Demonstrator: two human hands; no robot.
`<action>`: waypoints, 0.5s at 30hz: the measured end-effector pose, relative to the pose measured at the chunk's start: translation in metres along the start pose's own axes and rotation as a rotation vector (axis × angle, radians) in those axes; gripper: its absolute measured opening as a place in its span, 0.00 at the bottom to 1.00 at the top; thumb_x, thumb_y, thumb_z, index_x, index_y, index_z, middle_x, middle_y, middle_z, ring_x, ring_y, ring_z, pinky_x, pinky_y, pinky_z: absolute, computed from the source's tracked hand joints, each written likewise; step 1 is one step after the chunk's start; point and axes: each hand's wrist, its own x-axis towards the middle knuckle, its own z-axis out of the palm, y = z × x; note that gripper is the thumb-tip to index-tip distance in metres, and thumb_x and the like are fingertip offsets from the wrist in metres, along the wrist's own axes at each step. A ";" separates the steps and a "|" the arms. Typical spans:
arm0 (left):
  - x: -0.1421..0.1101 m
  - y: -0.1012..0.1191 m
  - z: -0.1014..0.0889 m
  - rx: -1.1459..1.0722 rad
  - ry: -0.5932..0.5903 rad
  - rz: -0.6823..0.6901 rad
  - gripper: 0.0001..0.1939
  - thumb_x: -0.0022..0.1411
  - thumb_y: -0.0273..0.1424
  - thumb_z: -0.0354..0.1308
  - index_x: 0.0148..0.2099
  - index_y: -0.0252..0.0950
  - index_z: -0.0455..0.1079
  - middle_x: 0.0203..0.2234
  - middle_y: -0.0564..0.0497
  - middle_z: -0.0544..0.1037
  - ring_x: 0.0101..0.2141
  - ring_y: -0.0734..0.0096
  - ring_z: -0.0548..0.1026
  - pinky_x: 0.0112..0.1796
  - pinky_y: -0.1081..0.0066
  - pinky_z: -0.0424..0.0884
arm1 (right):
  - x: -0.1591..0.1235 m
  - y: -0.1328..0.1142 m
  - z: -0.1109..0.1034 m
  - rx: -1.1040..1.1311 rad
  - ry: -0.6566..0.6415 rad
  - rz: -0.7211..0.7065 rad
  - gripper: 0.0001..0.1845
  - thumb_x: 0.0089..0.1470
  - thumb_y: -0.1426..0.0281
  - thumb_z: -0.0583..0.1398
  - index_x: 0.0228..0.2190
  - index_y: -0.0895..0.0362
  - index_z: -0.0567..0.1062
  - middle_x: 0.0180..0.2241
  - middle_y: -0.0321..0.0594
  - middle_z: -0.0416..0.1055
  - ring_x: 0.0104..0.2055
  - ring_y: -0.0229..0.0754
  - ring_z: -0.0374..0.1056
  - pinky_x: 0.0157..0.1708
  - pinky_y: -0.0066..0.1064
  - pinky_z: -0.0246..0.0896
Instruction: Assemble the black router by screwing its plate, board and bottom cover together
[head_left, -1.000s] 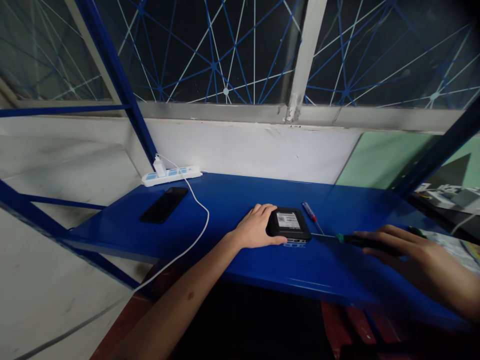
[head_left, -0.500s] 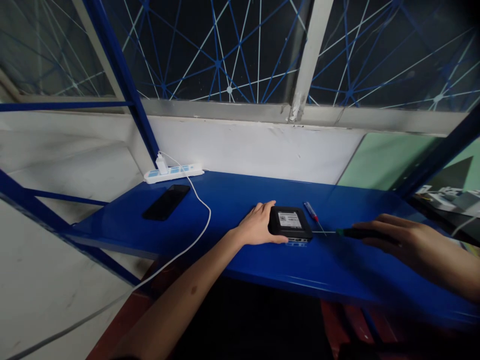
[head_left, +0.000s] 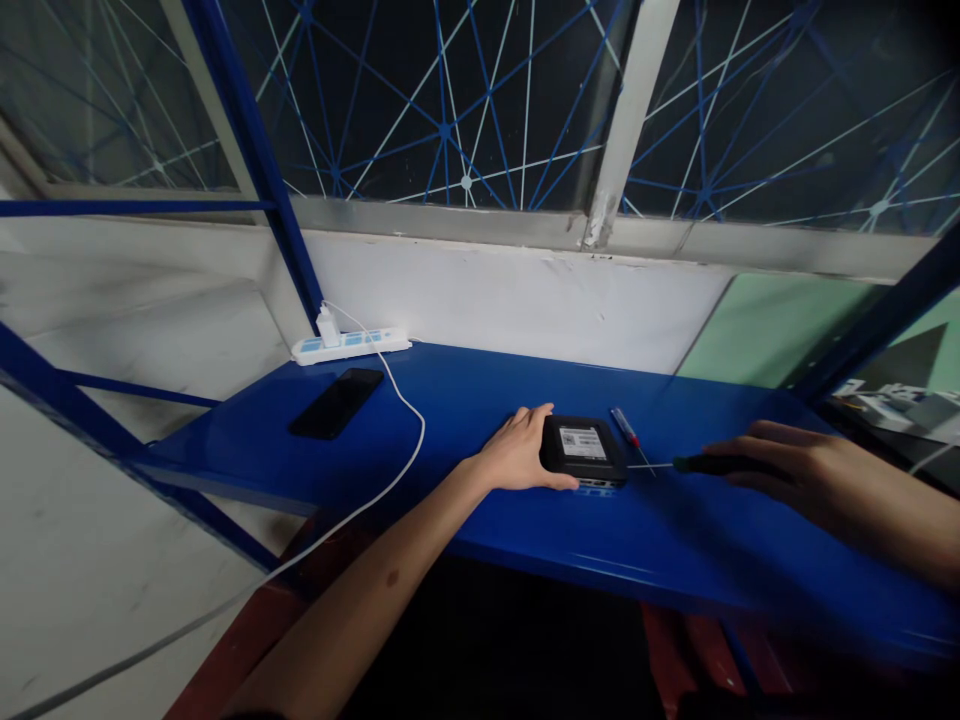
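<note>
A small black box (head_left: pixel 555 462) with a white label on top and ports along its near side lies flat on the blue table. My left hand (head_left: pixel 523 450) grips its left end, fingers at the far edge and thumb at the near side. In my right hand (head_left: pixel 814 470) is a screwdriver (head_left: pixel 724 464) with a black and green handle, held almost level. Its thin shaft points left, the tip at the box's right side; whether it sits in an opening I cannot tell. Just behind that shaft lies a second, smaller screwdriver (head_left: pixel 624 427) with a clear and red handle.
A black phone (head_left: pixel 337 403) lies at the left of the blue table (head_left: pixel 480 375). Behind it stands a white power strip (head_left: pixel 351 345) with a plugged-in charger (head_left: pixel 327 327); its white cable (head_left: pixel 409 455) runs over the front edge. Blue metal posts frame both sides.
The whole view has shifted slightly. Both hands, the box and the screwdriver keep nearly the same positions relative to each other.
</note>
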 end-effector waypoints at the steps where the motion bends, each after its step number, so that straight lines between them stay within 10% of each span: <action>1: 0.000 0.000 0.000 0.003 0.000 -0.001 0.67 0.44 0.64 0.64 0.74 0.36 0.37 0.69 0.36 0.53 0.67 0.37 0.49 0.60 0.44 0.58 | 0.000 0.001 0.000 0.004 -0.046 -0.016 0.23 0.62 0.51 0.53 0.46 0.45 0.81 0.39 0.43 0.79 0.36 0.45 0.78 0.38 0.35 0.77; 15: 0.001 -0.002 0.001 0.007 -0.003 0.002 0.67 0.44 0.63 0.64 0.74 0.37 0.36 0.69 0.37 0.52 0.67 0.38 0.48 0.61 0.45 0.58 | 0.003 0.012 -0.002 -0.020 -0.150 -0.051 0.21 0.66 0.57 0.50 0.51 0.46 0.77 0.44 0.44 0.78 0.42 0.48 0.77 0.42 0.40 0.74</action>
